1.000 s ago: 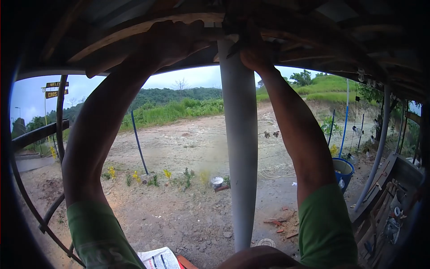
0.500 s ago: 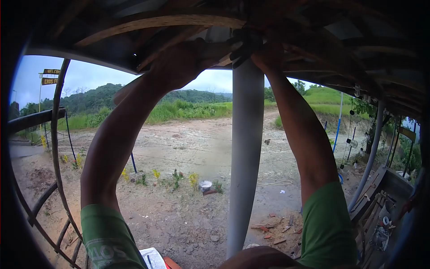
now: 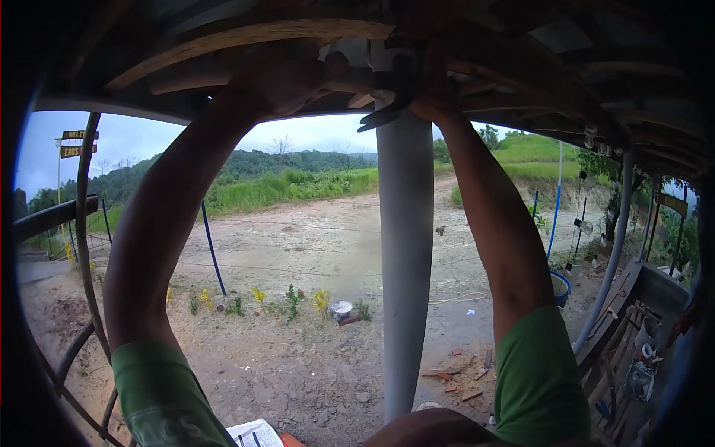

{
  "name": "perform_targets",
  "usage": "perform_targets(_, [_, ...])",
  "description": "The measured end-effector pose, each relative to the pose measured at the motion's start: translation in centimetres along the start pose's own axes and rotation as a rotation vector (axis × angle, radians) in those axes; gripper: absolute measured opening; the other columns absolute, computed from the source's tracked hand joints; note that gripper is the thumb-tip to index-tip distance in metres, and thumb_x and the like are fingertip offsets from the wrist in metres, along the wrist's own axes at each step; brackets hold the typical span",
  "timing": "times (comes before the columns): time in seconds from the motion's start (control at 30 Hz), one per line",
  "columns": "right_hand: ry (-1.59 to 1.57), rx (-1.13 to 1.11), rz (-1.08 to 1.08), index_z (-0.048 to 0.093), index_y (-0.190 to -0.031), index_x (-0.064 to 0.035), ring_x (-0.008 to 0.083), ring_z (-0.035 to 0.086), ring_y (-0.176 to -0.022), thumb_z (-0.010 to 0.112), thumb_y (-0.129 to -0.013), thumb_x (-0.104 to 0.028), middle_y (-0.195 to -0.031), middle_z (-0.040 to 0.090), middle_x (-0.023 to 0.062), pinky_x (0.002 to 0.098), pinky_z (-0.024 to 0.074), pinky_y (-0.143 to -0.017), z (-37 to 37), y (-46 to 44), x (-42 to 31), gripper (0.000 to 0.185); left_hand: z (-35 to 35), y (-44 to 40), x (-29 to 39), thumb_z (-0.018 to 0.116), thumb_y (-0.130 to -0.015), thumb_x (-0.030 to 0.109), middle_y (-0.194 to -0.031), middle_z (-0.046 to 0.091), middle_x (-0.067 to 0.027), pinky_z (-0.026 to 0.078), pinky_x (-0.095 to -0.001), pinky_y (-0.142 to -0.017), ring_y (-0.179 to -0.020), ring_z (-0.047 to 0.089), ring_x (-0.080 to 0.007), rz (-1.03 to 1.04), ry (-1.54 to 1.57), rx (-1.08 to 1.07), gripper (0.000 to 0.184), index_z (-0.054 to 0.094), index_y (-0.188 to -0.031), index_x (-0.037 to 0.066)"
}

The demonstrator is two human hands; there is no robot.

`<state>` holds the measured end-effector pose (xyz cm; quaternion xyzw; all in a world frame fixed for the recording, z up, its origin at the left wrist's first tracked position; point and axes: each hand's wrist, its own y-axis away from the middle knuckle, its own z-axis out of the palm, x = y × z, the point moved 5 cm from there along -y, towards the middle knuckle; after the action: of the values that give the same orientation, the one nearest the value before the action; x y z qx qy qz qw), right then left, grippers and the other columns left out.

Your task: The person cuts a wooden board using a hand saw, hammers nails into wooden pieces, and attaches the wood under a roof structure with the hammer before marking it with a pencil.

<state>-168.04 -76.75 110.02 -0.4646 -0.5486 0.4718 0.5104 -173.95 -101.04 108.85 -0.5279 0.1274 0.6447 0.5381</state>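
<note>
Overhead, my left hand (image 3: 287,82) is closed around the wooden handle (image 3: 190,80) of a tool that looks like a hammer. Its dark, pronged head (image 3: 387,112) lies against the upper part of a grey round post (image 3: 406,223), below the roof timbers. My right hand (image 3: 433,93) is raised at the right side of the post top, close to the dark head. Deep shadow hides its fingers, and I cannot tell what it grips.
A curved wooden roof beam (image 3: 253,33) runs just above my hands. Bent metal bars (image 3: 88,223) stand at the left. On the ground lie a white bucket (image 3: 341,309), broken red pieces (image 3: 447,376) and papers (image 3: 255,432). A concrete trough with tools (image 3: 633,328) is at the right.
The handle has swung up from a slant to nearly level, and my left hand has moved up and left. The dark head has turned, its prongs now pointing down-left. My right hand stays by the post top.
</note>
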Motion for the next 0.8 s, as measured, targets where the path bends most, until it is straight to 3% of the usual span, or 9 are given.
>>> perform_targets(0.1, [-0.011,-0.001,-0.030,0.005,-0.151,0.0005,0.0447,0.014,-0.144,0.082,-0.065,-0.054,-0.155,0.009,0.0293,0.0474,0.0218,-0.117,-0.1,0.3,-0.5,0.128,1.6,-1.1,-1.2,0.060,-0.092,0.036,-0.069,0.062,-0.0078,0.053,-0.0336,-0.049,-0.061,0.068,-0.0208,-0.044,-0.086,-0.167,0.022,0.055,-0.104,0.018])
perform_targets(0.2, [0.027,0.025,-0.058,0.007,-0.151,-0.0006,0.0447,0.012,-0.144,0.086,-0.060,-0.053,-0.154,0.010,0.0299,0.0481,0.0215,-0.117,0.3,0.2,-0.4,0.131,1.3,-1.3,-0.4,0.063,-0.090,0.028,-0.083,0.064,-0.0069,0.055,-0.0331,-0.058,-0.076,0.067,-0.0191,-0.138,-0.059,-0.346,0.025,0.056,-0.111,0.017])
perform_targets(0.3, [0.060,0.023,-0.084,0.010,-0.150,-0.0014,0.0446,0.014,-0.143,0.088,-0.055,-0.051,-0.152,0.013,0.0304,0.0489,0.0228,-0.116,0.3,-0.1,-0.5,0.133,1.0,-1.3,-0.3,0.060,-0.092,0.037,-0.068,0.062,-0.0079,0.051,-0.0314,-0.045,-0.060,0.067,-0.0210,0.031,0.019,-0.150,0.024,0.054,-0.105,0.018])
perform_targets(0.37, [0.044,0.013,-0.033,0.012,-0.150,-0.0020,0.0448,0.015,-0.143,0.088,-0.055,-0.049,-0.151,0.016,0.0303,0.0495,0.0238,-0.116,0.3,0.1,-0.2,0.131,1.7,-1.3,-0.8,0.059,-0.093,0.037,-0.068,0.061,-0.0072,0.051,-0.0313,-0.045,-0.059,0.067,-0.0206,-0.004,-0.003,-0.116,0.024,0.054,-0.107,0.019])
perform_targets(0.47, [0.048,0.171,-0.077,0.017,-0.149,-0.0034,0.0437,0.024,-0.139,0.088,-0.056,-0.044,-0.148,0.023,0.0284,0.0493,0.0297,-0.113,0.1,0.7,-0.5,0.124,0.9,-1.3,-0.1,0.057,-0.094,0.039,-0.067,0.061,-0.0070,0.051,-0.0312,-0.046,-0.058,0.066,-0.0204,-0.027,-0.061,-0.080,0.025,0.053,-0.107,0.018])
perform_targets(0.57, [-0.033,0.108,-0.072,0.021,-0.146,-0.0040,0.0421,0.032,-0.135,0.088,-0.055,-0.042,-0.144,0.030,0.0279,0.0485,0.0357,-0.108,-0.3,0.2,-0.5,0.119,2.2,-1.2,-0.3,0.055,-0.095,0.040,-0.066,0.061,-0.0073,0.051,-0.0319,-0.045,-0.056,0.066,-0.0204,-0.064,-0.038,-0.143,0.026,0.052,-0.106,0.017])
perform_targets(0.67, [-0.099,0.113,-0.033,0.033,-0.141,-0.0029,0.0381,0.045,-0.128,0.089,-0.054,-0.042,-0.137,0.043,0.0254,0.0459,0.0416,-0.102,-1.5,0.3,-1.9,0.110,0.2,-2.2,1.1,0.054,-0.096,0.042,-0.066,0.061,-0.0087,0.052,-0.0346,-0.045,-0.054,0.066,-0.0225,-0.004,-0.102,-0.037,0.030,0.051,-0.107,0.014])
perform_targets(0.73, [-0.085,0.186,-0.069,0.046,-0.128,0.0011,0.0366,0.053,-0.120,0.088,-0.054,-0.050,-0.129,0.051,0.0265,0.0459,0.0470,-0.095,-3.0,-0.1,-1.9,0.099,-1.3,-1.9,1.4,0.054,-0.096,0.043,-0.068,0.063,-0.0101,0.052,-0.0367,-0.047,-0.056,0.066,-0.0247,-0.127,0.006,-0.031,0.036,0.051,-0.110,0.010])
perform_targets(0.8, [-0.009,0.304,-0.087,0.057,-0.118,0.0007,0.0335,0.061,-0.109,0.087,-0.055,-0.055,-0.117,0.060,0.0227,0.0439,0.0509,-0.089,-4.5,-1.2,-2.3,0.089,-1.2,0.1,0.1,0.055,-0.096,0.043,-0.073,0.064,-0.0119,0.053,-0.0387,-0.050,-0.061,0.067,-0.0268,-0.453,0.308,-0.163,0.044,0.050,-0.117,0.005])
